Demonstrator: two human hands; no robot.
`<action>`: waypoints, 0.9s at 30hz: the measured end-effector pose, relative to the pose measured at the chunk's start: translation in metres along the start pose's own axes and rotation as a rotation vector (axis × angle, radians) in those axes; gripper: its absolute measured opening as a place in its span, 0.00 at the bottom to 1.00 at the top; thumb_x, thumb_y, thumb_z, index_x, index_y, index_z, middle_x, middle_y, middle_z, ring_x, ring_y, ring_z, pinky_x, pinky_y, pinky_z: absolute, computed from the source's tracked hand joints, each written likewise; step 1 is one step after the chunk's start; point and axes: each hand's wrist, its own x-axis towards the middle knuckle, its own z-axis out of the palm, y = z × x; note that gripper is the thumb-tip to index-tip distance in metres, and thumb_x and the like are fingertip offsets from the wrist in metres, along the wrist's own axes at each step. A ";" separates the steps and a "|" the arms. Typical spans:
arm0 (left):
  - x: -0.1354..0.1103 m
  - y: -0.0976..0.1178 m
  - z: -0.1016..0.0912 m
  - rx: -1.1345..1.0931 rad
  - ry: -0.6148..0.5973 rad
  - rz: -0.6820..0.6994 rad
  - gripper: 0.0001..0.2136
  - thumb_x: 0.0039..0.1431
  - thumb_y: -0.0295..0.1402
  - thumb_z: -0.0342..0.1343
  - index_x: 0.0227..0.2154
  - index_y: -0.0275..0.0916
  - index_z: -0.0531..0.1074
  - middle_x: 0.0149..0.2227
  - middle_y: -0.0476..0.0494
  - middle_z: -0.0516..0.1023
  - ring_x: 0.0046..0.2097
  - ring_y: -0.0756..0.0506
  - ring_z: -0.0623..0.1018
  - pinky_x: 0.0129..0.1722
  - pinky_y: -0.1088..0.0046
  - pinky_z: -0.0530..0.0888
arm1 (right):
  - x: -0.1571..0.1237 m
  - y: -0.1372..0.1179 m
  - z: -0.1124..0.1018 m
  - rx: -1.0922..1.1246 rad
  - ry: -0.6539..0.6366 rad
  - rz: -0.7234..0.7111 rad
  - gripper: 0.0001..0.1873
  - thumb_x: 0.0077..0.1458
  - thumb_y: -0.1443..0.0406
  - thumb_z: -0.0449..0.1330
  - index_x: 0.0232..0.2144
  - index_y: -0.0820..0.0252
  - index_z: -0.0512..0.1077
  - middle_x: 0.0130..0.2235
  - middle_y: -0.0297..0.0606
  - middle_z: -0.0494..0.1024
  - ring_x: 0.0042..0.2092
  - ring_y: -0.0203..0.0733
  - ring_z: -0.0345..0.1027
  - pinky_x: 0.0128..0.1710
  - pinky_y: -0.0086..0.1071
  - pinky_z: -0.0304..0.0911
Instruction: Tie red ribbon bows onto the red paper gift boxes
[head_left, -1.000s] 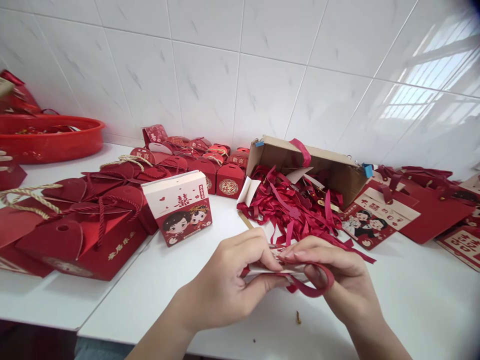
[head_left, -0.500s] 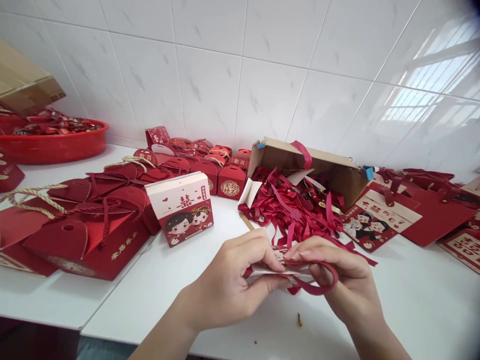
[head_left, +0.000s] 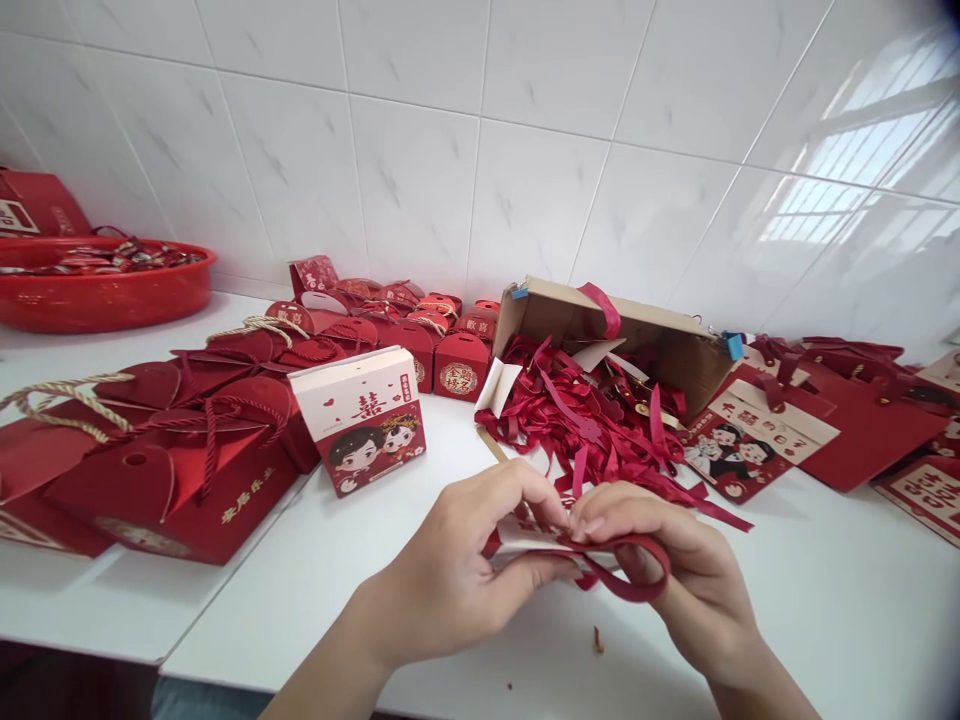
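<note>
My left hand (head_left: 457, 570) pinches a small flat red-and-white paper box (head_left: 525, 535) just above the white table (head_left: 825, 620). My right hand (head_left: 675, 580) is closed on the same piece from the right. A dark red ribbon (head_left: 634, 590) loops from the box under my right fingers. Both hands meet at the box's top edge, where the ribbon's end is hidden under my fingertips.
A tipped cardboard box (head_left: 667, 345) spills a heap of red ribbons (head_left: 592, 420). A finished box with a cartoon couple (head_left: 360, 420) stands left of my hands. Red gift bags (head_left: 172, 450), small red boxes (head_left: 420, 325), a red basin (head_left: 97, 285), flat boxes (head_left: 840, 420).
My hands and the ribbon loop have hardly moved. At far left, a cardboard box seen over the red basin half a second ago is gone and a red bag shows there.
</note>
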 end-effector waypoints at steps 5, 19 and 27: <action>0.000 0.002 0.000 0.009 0.000 -0.006 0.09 0.54 0.23 0.60 0.38 0.38 0.70 0.35 0.47 0.75 0.35 0.52 0.77 0.36 0.80 0.75 | 0.002 -0.001 0.001 0.026 -0.029 -0.024 0.12 0.63 0.66 0.52 0.46 0.51 0.72 0.40 0.38 0.75 0.44 0.39 0.67 0.45 0.33 0.65; 0.000 0.002 0.002 0.090 0.062 0.122 0.08 0.51 0.22 0.61 0.36 0.32 0.79 0.32 0.39 0.76 0.31 0.49 0.78 0.31 0.76 0.77 | 0.001 0.001 0.001 0.054 -0.028 -0.079 0.10 0.59 0.66 0.58 0.42 0.52 0.76 0.35 0.38 0.71 0.41 0.42 0.65 0.42 0.36 0.64; 0.000 0.001 0.001 0.136 0.090 0.156 0.03 0.49 0.21 0.62 0.29 0.30 0.77 0.30 0.38 0.75 0.29 0.48 0.77 0.28 0.76 0.75 | -0.001 0.000 0.001 0.046 -0.036 -0.079 0.13 0.56 0.70 0.59 0.43 0.50 0.75 0.36 0.38 0.70 0.42 0.41 0.66 0.42 0.36 0.64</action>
